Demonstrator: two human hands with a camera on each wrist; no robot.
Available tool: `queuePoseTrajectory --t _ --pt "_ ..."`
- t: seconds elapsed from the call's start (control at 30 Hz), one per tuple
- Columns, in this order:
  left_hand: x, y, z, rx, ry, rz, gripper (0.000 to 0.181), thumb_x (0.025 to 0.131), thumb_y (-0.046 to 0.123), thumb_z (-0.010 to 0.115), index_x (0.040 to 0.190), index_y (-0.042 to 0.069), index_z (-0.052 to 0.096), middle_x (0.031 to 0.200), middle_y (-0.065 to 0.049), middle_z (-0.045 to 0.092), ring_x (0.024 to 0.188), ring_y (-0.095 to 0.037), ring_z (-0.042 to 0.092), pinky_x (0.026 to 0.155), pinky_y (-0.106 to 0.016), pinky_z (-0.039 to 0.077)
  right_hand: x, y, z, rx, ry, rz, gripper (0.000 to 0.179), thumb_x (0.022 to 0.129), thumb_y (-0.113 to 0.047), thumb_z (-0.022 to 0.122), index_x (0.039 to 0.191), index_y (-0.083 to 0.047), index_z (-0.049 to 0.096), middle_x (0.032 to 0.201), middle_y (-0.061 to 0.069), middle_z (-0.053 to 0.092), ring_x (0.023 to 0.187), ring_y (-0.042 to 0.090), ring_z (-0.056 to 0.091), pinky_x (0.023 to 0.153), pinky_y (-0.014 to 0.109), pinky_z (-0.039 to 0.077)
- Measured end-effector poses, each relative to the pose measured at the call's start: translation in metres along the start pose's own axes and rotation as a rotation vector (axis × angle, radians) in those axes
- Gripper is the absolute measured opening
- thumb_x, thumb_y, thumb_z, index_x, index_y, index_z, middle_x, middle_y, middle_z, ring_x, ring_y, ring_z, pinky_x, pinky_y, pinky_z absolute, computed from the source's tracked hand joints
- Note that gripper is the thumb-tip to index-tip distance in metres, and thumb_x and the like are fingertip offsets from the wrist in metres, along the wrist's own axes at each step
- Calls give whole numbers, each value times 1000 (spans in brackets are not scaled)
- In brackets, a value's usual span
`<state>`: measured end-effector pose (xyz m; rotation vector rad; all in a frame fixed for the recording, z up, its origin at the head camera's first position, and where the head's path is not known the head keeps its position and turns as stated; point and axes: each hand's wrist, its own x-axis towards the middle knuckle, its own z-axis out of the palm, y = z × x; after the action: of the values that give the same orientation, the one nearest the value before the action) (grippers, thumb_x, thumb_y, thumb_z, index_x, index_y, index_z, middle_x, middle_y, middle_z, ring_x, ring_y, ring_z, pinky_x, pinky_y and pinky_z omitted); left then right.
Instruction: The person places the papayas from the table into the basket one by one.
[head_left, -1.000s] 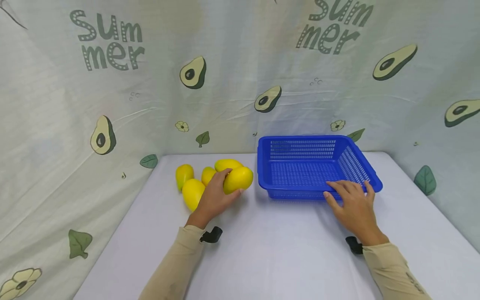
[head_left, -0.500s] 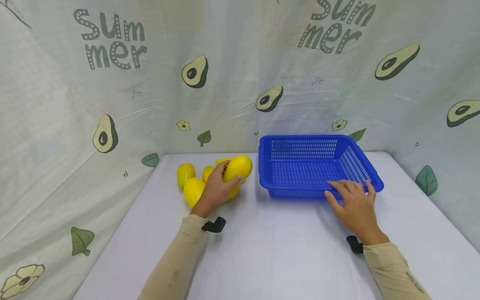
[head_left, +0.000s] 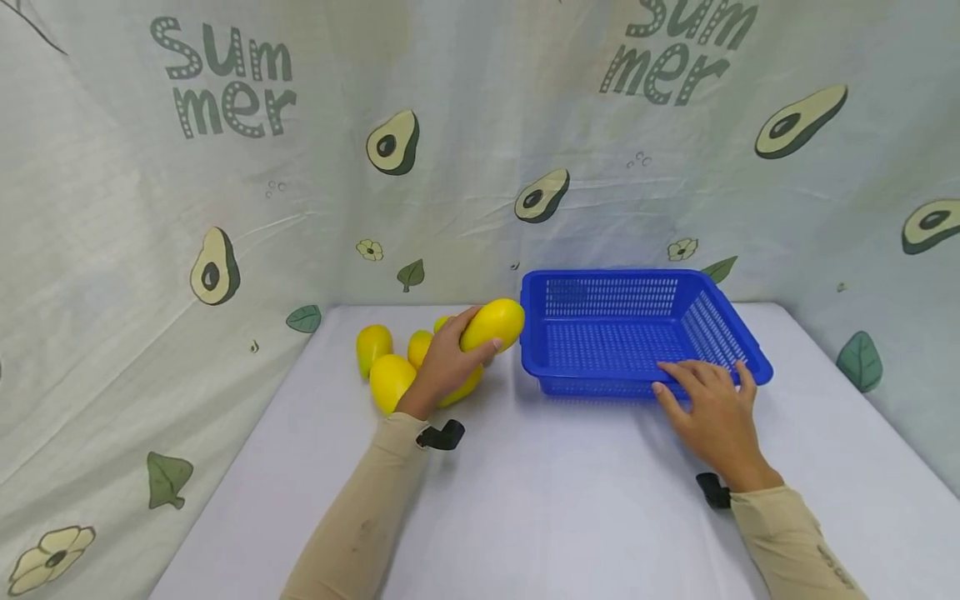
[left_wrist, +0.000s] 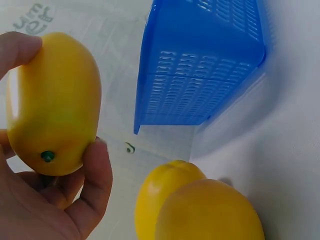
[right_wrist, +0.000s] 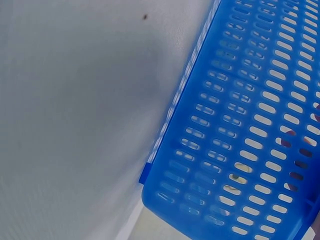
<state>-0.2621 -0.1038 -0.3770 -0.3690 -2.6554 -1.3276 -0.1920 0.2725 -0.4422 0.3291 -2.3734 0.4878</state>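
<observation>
My left hand grips a yellow mango, held up beside the basket's left rim. In the left wrist view the mango shows a small green stem spot, with thumb and fingers curled round it. My right hand rests its fingertips on the front rim of the blue plastic basket, the fingers only loosely bent. Slotted basket wall fills much of the right wrist view. Nothing lies inside the basket.
Several more mangoes lie on the white table at the left, among them a greenish-yellow mango and a larger yellow mango. Some are partly hidden behind the left hand. A patterned cloth hangs behind the white table.
My left hand has lifted the mango from the group and carried it up and right toward the basket. The right hand has stayed at the basket's front rim.
</observation>
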Motion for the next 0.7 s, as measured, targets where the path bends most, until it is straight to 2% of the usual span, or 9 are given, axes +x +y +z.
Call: queuePoseTrajectory --t 0.13,0.23,0.5,0.7 --pt "2 2 2 5 -27 6 71 87 55 68 150 32 44 127 1 52 107 -21 49 92 -44 46 -1 0 0 -2 0 -1 35 90 -26 71 120 -7 70 114 21 65 116 45 50 112 69 9" --pt "3 2 4 17 -26 8 72 87 53 70 151 31 44 125 0 51 105 -21 50 90 -43 46 -1 0 0 1 3 -8 35 90 -25 71 120 -7 70 114 21 65 116 45 51 111 69 10" --pt "9 6 5 6 -42 5 74 87 55 69 152 30 41 133 2 47 106 -21 51 89 -42 48 0 -2 0 -1 -4 -12 35 90 -26 71 120 -7 70 114 20 65 116 44 50 112 69 9" --pt "20 15 5 -30 -69 10 73 88 55 68 151 31 42 138 2 46 106 -22 52 90 -43 48 0 -1 -1 -7 -10 -9 35 91 -27 70 121 -7 70 115 19 65 117 44 50 112 70 9"
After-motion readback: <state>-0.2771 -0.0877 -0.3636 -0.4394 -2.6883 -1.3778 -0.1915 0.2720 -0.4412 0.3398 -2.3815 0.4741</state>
